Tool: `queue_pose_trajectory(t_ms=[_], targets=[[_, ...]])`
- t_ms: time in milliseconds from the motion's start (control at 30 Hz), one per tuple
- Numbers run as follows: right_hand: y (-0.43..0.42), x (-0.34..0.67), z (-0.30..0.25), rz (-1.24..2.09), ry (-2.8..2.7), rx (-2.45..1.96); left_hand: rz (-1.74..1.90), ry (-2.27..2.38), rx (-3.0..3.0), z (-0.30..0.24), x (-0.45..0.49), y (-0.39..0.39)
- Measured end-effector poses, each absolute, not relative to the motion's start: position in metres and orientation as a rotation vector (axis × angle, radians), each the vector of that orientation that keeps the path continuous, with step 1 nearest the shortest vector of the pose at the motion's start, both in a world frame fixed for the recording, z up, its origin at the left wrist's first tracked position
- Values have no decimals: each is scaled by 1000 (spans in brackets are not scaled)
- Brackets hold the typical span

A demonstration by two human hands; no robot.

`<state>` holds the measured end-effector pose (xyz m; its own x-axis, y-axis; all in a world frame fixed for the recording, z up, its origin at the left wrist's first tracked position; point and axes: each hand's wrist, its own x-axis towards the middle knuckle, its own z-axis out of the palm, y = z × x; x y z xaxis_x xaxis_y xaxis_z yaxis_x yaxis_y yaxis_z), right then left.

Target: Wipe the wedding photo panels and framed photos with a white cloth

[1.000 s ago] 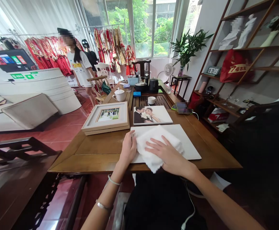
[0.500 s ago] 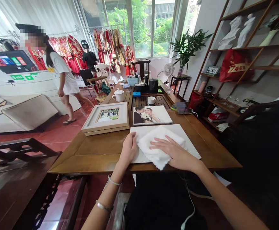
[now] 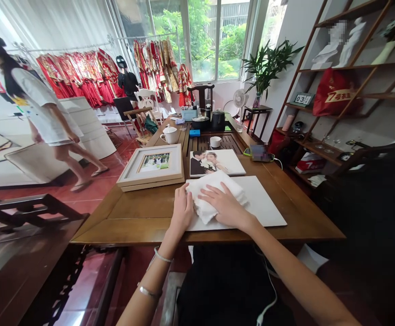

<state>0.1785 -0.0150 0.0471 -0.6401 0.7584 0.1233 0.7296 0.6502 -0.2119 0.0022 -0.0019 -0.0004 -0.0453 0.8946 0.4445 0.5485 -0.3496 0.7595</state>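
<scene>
A flat white board [image 3: 265,203] lies on the wooden table near its front edge. My left hand [image 3: 183,207] grips the board's left edge, fingers on top near the upper corner. My right hand [image 3: 225,204] holds a bunched white towel [image 3: 206,208] against the board's left half, its fingers spread over the cloth. The towel hides the board beneath it and nearly meets my left fingers. Just behind the board lies a photo panel [image 3: 229,164] of a couple. Left of that, stacked light wood picture frames [image 3: 150,166] rest on the table.
Farther back on the table [image 3: 143,226] stand a lidded white cup [image 3: 169,134], a small white bowl [image 3: 215,142] and a black kettle [image 3: 218,120]. A phone [image 3: 260,153] with a cable lies at right. Someone walks past at left [image 3: 53,108].
My right hand has moved left across the board with the towel, baring more of its right side. My left hand stays at the edge. The walking person has moved left.
</scene>
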Motion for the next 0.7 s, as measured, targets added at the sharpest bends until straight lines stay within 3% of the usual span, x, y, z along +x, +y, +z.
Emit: queue_pose_trajectory(t_ms=[367,700], targets=[[-83,227,58,495,-2729,-1013,1337,1509,1974,4,4,-4],[-23,213,54,418,-2635,-1233,1314,1526,1991,4,2,-3]])
